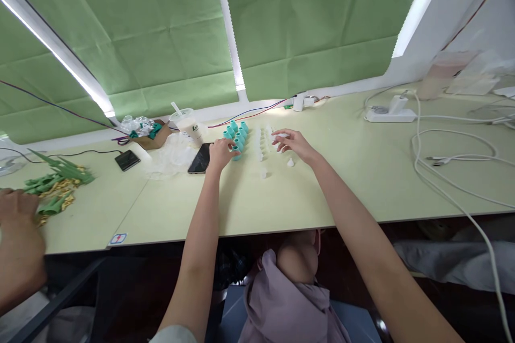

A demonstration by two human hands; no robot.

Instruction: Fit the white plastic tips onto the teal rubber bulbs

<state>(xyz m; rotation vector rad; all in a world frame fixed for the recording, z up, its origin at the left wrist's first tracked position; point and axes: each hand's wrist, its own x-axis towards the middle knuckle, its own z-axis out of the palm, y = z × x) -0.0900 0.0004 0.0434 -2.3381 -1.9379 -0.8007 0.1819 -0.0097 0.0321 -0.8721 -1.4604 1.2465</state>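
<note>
The left hand (222,153) curls at teal tubes (237,143), perhaps steadying 1; the loosely bent right hand (295,144) is beside white pieces (258,143), probably rowed for reach. Either grip's closure or hold is unclear.

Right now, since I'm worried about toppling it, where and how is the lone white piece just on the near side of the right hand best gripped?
I'd pinch the white piece lightly around its wider lower part, coming from the right. It seems to stand narrow end up, and bare table lies on that side, while the white rows lie leftward.
</note>
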